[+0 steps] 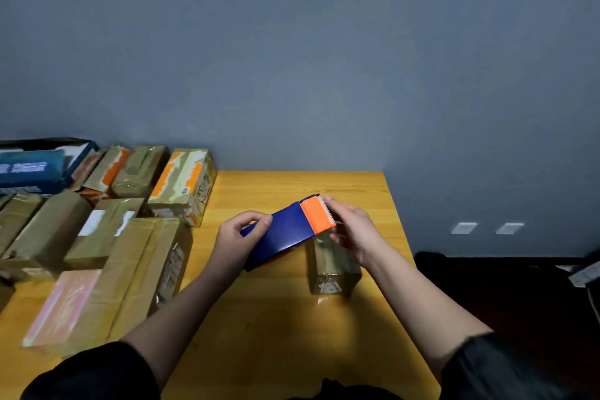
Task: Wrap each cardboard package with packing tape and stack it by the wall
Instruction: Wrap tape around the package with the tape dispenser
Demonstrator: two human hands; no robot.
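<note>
blue tape dispenser (pixel 285 230) gripped by both hands above the small package (pixel 334 266).

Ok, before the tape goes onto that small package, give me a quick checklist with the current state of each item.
1. Dispenser held: ok. The left hand grips the blue end of the tape dispenser.
2. Tape end: cannot tell. The right hand has its fingers at the orange end by the serrated cutter, but clear tape is hard to see.
3. Package position: ok. The small cardboard package lies flat on the table, right under the right hand.
4. Package steadied: not ok. Neither hand holds it.
5. Fingers clear of cutter teeth: not ok, they are right at them.
6. Stacking spot: ok. Bare table remains by the wall, beside the wrapped packages.
</note>
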